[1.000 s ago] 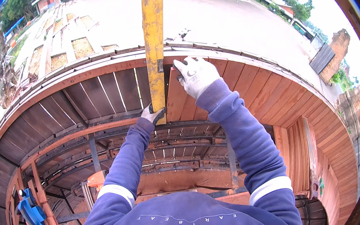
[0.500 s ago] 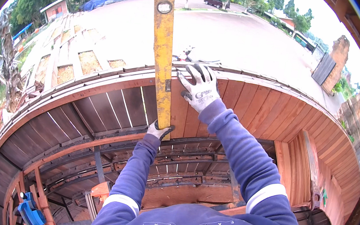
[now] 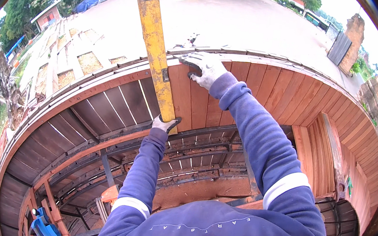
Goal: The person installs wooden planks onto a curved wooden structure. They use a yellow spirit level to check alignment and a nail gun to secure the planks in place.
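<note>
A scuffed yellow spirit level [image 3: 153, 39] rests upright, tilted slightly, against the curved timber frame at the left end of the reddish planking [image 3: 191, 102]. My gloved left hand [image 3: 166, 124] grips the level near its lower end. My gloved right hand [image 3: 203, 69] is on the upper edge of the planks just right of the level, fingers bent; whether they grip the edge or only press on it I cannot tell. Dark gapped boards [image 3: 110, 109] lie left of the level.
Metal beams [image 3: 109, 174] and an orange object [image 3: 110, 194] are below. A blue tool [image 3: 43, 227] is at lower left. Stacked timber [image 3: 319, 161] stands at the right. Beyond the rim are pavement [image 3: 227, 24], timber-edged beds [image 3: 88, 62] and a broken wall [image 3: 353, 43].
The camera view shifts between frames. My right hand's fingers, raised and spread half a second ago, are now lower and more bent at the planks' top edge. My left hand stays on the level.
</note>
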Demonstrator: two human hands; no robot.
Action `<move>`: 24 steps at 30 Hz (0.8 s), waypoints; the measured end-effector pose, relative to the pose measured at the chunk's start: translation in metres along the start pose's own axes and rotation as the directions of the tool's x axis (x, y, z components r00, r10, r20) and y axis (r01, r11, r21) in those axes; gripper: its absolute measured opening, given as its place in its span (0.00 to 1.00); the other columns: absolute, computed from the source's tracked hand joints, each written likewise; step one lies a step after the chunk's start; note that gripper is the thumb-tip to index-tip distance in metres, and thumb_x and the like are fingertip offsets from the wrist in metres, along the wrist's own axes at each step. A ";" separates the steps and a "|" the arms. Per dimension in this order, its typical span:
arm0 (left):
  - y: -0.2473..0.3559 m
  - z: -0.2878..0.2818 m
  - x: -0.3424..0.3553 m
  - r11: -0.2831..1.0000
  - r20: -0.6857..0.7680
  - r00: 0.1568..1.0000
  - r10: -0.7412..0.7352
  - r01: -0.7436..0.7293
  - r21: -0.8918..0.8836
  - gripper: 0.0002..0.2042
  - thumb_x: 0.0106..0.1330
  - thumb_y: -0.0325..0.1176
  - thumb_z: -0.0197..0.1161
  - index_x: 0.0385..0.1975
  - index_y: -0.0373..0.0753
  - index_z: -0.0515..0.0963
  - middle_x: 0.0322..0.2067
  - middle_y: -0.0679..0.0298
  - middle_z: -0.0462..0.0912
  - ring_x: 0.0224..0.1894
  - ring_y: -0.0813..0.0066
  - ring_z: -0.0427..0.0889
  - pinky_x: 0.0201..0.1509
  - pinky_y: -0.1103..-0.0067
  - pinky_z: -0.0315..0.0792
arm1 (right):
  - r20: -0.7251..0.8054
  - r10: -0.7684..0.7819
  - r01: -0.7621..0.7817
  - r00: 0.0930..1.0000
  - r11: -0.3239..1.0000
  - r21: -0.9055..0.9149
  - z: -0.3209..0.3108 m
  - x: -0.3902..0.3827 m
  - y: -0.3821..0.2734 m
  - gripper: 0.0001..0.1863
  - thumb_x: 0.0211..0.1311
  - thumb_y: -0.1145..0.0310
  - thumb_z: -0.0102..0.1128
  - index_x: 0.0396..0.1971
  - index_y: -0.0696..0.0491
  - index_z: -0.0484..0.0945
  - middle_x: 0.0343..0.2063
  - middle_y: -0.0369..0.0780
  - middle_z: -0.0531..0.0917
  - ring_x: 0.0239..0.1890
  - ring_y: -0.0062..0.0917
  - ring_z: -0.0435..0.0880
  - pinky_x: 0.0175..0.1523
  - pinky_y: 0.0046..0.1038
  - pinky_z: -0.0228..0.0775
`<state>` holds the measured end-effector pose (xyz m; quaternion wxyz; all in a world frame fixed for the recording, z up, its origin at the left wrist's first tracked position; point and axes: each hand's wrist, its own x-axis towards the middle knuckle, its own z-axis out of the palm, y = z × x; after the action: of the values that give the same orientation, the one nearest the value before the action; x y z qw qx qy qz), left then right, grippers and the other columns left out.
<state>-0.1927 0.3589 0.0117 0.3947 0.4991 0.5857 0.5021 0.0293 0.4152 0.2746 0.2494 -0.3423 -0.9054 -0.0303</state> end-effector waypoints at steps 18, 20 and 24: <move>-0.018 -0.001 0.004 0.997 -0.024 1.000 -0.010 0.008 -0.077 0.23 0.50 0.41 0.81 0.41 0.34 0.83 0.35 0.62 0.88 0.36 0.74 0.85 0.44 0.76 0.78 | -0.072 -0.067 0.064 0.995 0.997 -0.053 0.005 0.001 -0.002 0.26 0.62 0.63 0.62 0.61 0.46 0.74 0.58 0.39 0.79 0.63 0.32 0.74 0.72 0.34 0.60; -0.019 0.000 0.004 0.998 -0.040 0.999 0.001 -0.004 -0.071 0.23 0.50 0.41 0.81 0.41 0.34 0.83 0.35 0.61 0.88 0.36 0.74 0.85 0.44 0.76 0.78 | -0.088 -0.066 0.064 0.994 0.998 -0.018 0.007 0.001 0.000 0.26 0.62 0.64 0.63 0.62 0.44 0.74 0.58 0.38 0.79 0.63 0.34 0.73 0.71 0.35 0.61; -0.015 -0.001 0.001 1.000 -0.061 0.998 -0.007 0.007 -0.002 0.23 0.49 0.42 0.80 0.40 0.34 0.83 0.34 0.61 0.88 0.36 0.73 0.86 0.44 0.75 0.79 | -0.092 -0.059 0.056 0.994 0.998 -0.031 0.010 -0.001 0.000 0.27 0.62 0.63 0.63 0.63 0.42 0.73 0.59 0.37 0.79 0.63 0.36 0.73 0.71 0.36 0.61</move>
<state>-0.1966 0.3599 -0.0024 0.3789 0.4810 0.5988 0.5163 0.0259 0.4171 0.2652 0.2854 -0.3177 -0.9018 -0.0662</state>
